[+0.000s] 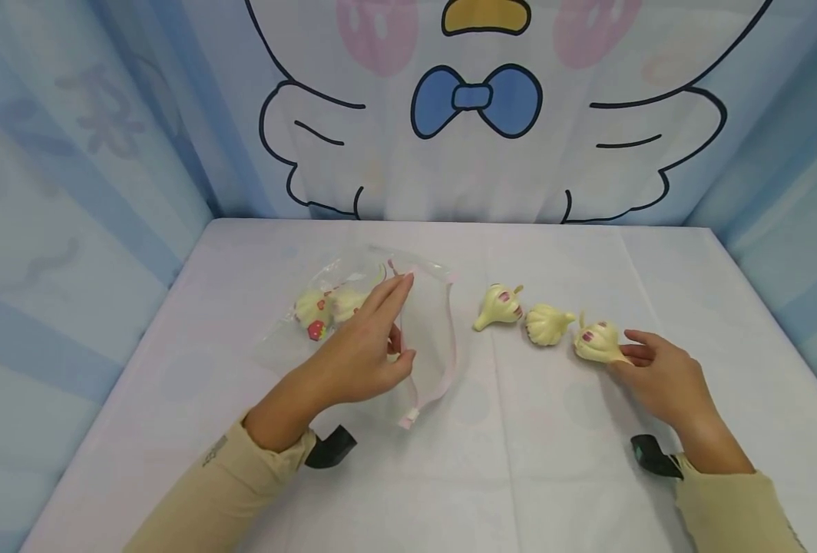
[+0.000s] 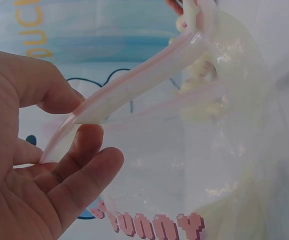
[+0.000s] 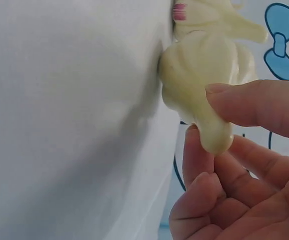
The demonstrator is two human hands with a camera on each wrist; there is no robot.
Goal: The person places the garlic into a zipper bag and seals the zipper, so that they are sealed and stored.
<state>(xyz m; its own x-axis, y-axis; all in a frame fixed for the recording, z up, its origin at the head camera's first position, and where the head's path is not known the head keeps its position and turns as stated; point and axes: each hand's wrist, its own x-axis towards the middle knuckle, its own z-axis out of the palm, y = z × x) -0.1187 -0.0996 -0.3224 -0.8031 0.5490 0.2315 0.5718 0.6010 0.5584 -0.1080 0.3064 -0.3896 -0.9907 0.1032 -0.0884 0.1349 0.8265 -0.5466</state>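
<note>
Here, the left hand [image 1: 356, 357] pinches the pink-edged rim of a clear bag [image 1: 451, 338] between thumb and fingers, with the bag's mouth parted and facing the row of garlic. The right hand [image 1: 664, 380] grips the neck of the rightmost garlic bulb [image 1: 598, 342], thumb on one side and fingertips on the other; whether that bulb touches the table [image 1: 554, 476] cannot be told. Just to its left lie the middle bulb [image 1: 548, 325], then the far bulb [image 1: 501, 305], its neck pointing toward the bag. Inside the bag, more garlic [image 1: 314, 309] sits at the end away from the mouth, partly hidden by the left hand. Pink letters [image 2: 159, 226] run across the plastic. Behind the table hangs a curtain [image 1: 395, 169] printed with a blue bow tie [image 1: 477, 100].
</note>
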